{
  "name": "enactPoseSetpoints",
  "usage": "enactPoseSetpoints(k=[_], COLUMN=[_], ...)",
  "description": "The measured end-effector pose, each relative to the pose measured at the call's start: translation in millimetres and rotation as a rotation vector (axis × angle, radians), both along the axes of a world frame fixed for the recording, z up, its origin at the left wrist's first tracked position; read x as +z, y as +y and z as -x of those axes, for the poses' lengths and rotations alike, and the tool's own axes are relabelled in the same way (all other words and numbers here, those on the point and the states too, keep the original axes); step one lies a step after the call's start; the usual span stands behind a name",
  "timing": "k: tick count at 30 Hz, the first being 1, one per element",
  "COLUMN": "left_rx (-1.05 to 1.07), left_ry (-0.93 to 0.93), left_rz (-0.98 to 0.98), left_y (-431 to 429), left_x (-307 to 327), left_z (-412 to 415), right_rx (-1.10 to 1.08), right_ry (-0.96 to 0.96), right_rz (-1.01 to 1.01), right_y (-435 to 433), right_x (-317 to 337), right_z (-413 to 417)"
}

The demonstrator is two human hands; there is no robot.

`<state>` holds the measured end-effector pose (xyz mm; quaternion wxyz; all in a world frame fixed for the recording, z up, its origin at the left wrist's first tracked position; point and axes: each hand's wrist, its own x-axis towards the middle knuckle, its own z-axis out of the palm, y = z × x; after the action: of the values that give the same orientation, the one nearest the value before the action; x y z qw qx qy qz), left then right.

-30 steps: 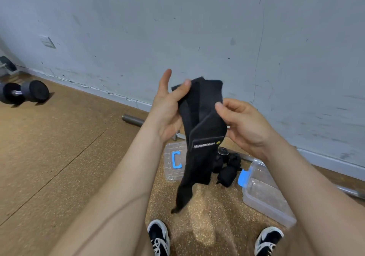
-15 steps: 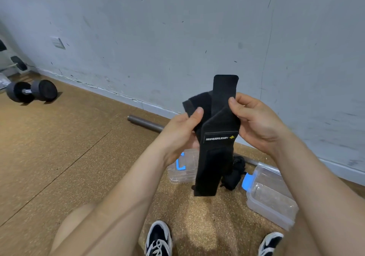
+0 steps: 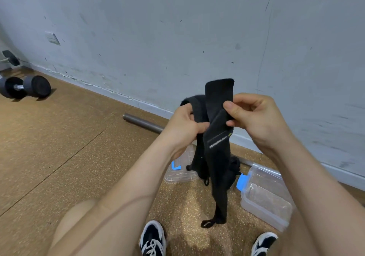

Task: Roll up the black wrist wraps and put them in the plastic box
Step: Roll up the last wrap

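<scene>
Holding a black fabric wrist wrap (image 3: 217, 153) up, above and left of the clear rectangular plastic box (image 3: 266, 198).
The left hand (image 3: 185, 125) is gripping its folded top; the right hand (image 3: 254, 115) is pinching the flat strap's edge, with the thin looped tail dangling.

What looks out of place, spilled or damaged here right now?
Nothing spilled or damaged. The black wrist wraps, held by the left hand and right hand, hang unrolled. The plastic box sits open, its lid lying apart on the floor, a dark bundle between them.
</scene>
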<state>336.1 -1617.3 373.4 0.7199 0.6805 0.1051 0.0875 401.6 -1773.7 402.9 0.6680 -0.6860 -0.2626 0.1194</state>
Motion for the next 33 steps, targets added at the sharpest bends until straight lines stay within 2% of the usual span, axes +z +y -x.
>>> enactPoseSetpoints(k=[10,22,30,33], left_rx=[-0.026,-0.067,-0.122,-0.143], left_ry=[-0.067,-0.081,-0.086,-0.088], left_rz=[-0.133,-0.150,-0.081,0.010], left_y=[-5.1,-6.8,-8.4,-7.4], left_x=[7.0,8.6,8.8,10.2], left_z=[2.0,2.2,1.3,1.3], right_rx=[-0.219,-0.320,-0.374,-0.410], right_ry=[0.160,0.114,0.112,0.089], right_rz=[-0.083,-0.048,-0.054,-0.058], right_y=[18.2,20.3,18.9,17.7], right_x=[-14.7,-16.3,-16.9,-15.8], right_z=[3.0,1.9,2.9,3.0])
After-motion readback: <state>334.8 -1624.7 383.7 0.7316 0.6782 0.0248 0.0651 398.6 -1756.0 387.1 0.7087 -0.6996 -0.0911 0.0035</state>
